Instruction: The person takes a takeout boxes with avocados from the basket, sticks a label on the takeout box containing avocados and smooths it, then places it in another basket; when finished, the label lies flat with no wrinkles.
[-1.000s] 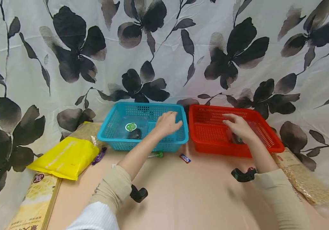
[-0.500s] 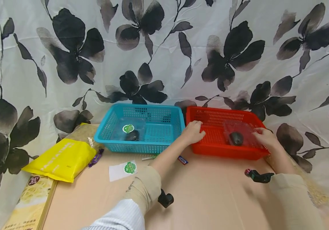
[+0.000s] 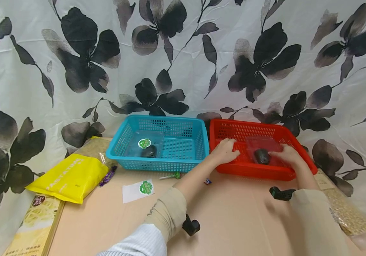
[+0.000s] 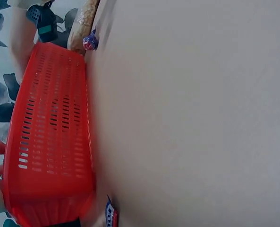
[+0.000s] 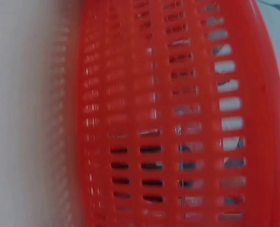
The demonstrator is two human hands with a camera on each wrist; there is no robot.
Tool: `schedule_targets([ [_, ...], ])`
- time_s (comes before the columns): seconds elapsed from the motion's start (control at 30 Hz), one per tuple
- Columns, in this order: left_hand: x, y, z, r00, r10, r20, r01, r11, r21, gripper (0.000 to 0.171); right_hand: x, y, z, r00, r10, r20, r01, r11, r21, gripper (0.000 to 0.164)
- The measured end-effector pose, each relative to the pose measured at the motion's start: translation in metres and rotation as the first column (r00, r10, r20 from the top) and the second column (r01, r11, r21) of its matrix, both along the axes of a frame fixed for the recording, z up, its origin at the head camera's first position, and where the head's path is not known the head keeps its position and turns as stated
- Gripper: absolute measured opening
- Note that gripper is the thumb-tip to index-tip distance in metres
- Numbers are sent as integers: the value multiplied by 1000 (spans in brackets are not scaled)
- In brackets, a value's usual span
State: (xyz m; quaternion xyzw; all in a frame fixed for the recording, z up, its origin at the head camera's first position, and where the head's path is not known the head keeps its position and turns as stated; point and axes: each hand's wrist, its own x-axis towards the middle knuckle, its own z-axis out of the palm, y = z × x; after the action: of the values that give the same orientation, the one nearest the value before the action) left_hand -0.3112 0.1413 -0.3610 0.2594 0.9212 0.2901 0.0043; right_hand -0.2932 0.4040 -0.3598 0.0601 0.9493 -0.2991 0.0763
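Note:
In the head view my left hand (image 3: pixel 225 152) reaches over the left front of the red basket (image 3: pixel 256 172), fingers bent loosely with nothing visible in them. A clear plastic box (image 3: pixel 250 143) lies in this basket's right half, with a dark rounded item (image 3: pixel 261 156) in it. My right hand (image 3: pixel 286 155) grips the box's right side, its thumb over the box and its other fingers mostly hidden. The left wrist view shows fingers at the rim of the red basket (image 4: pixel 55 113). Only the slotted basket wall (image 5: pixel 177 118) fills most of the right wrist view.
A blue basket (image 3: pixel 157 165) holding a similar clear box (image 3: pixel 138 138) stands left. Before it lie a labelled white slip (image 3: pixel 132 193), a green lollipop (image 3: pixel 177 175) and a small wrapped candy (image 3: pixel 207 181). A yellow bag (image 3: pixel 71 177) is at left, a grain packet (image 3: pixel 346 209) at right.
My left hand has moved right, from the blue basket to the red one. My right hand went to the box's right side, then a little left, and the box shifted slightly left.

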Motion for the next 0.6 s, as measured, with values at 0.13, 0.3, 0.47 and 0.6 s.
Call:
schedule_targets([
  [0.13, -1, -1, 1, 1000, -9, 18, 10, 999, -36, 49, -2, -15, 0, 997, 74, -13, -74, 997, 5, 86],
  [0.3, -1, -1, 3, 999, -20, 35, 23, 996, -83, 49, -9, -39, 2, 988, 151, -33, -151, 988, -18, 83],
  [0.47, -1, 0, 6, 998, -39, 55, 46, 991, -127, 37, -15, -56, 1, 985, 170, -38, -172, 984, -39, 77],
  [0.6, 0, 2, 6, 994, -48, 97, 65, 980, -187, 28, -17, -63, -2, 990, 139, -14, -140, 987, -79, 68],
])
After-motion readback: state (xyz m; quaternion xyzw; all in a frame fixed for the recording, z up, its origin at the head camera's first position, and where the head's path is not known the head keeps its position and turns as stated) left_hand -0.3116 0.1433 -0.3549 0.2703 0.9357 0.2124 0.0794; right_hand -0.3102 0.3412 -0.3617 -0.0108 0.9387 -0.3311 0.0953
